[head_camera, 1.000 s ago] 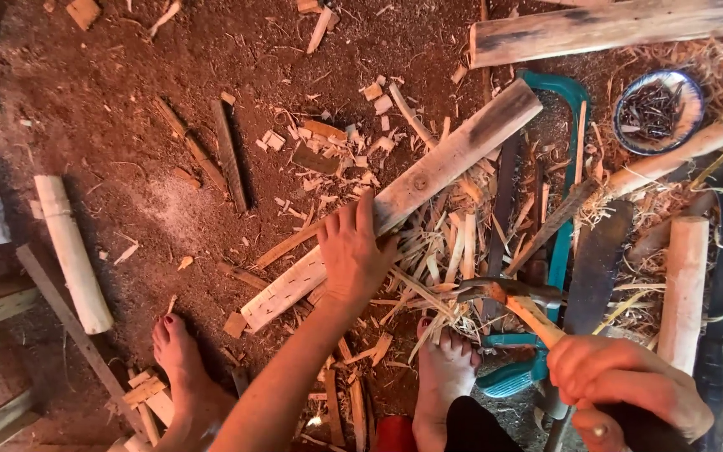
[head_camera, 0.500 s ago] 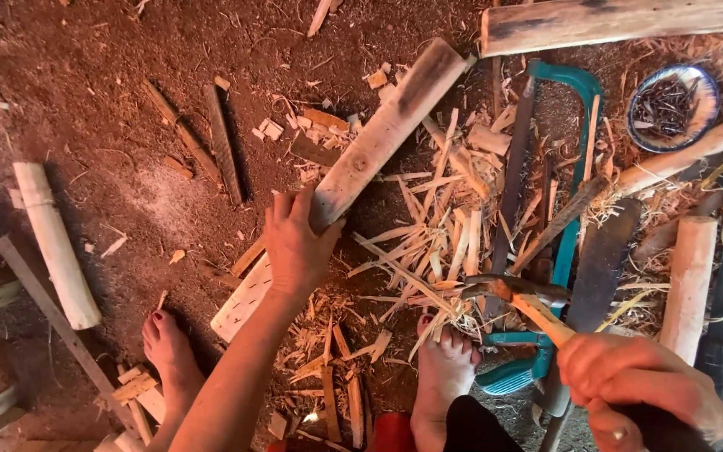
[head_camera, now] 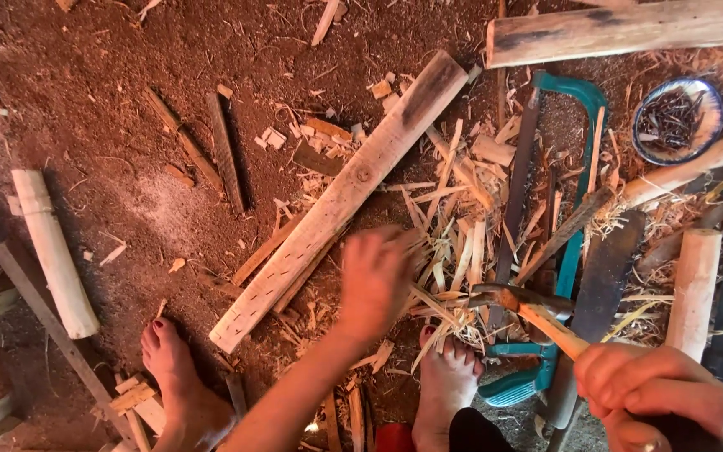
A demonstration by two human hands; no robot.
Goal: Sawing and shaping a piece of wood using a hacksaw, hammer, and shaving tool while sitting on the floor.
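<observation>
A long pale wooden plank [head_camera: 336,201] lies slanted on the red dirt floor, with a row of small marks near its lower end. My left hand [head_camera: 374,280], blurred and with fingers apart, hovers just right of the plank over a heap of wood shavings [head_camera: 453,243]; it holds nothing. My right hand [head_camera: 654,393], at the lower right, is closed around the wooden handle of a hammer [head_camera: 537,314]. The hammer's dark metal head points left, above my right foot [head_camera: 449,377].
A teal hacksaw [head_camera: 583,92] and a dark flat blade [head_camera: 604,276] lie right of the shavings. A bowl of nails [head_camera: 678,117] sits at the upper right below a thick log [head_camera: 629,29]. Pale round sticks [head_camera: 52,251] [head_camera: 696,280] lie on both sides. My left foot [head_camera: 173,377] is near scrap pieces.
My left hand was resting on the plank, which shifted along its length; the hand has now come off it and moved right, toward the shavings. My right hand keeps hold of the hammer.
</observation>
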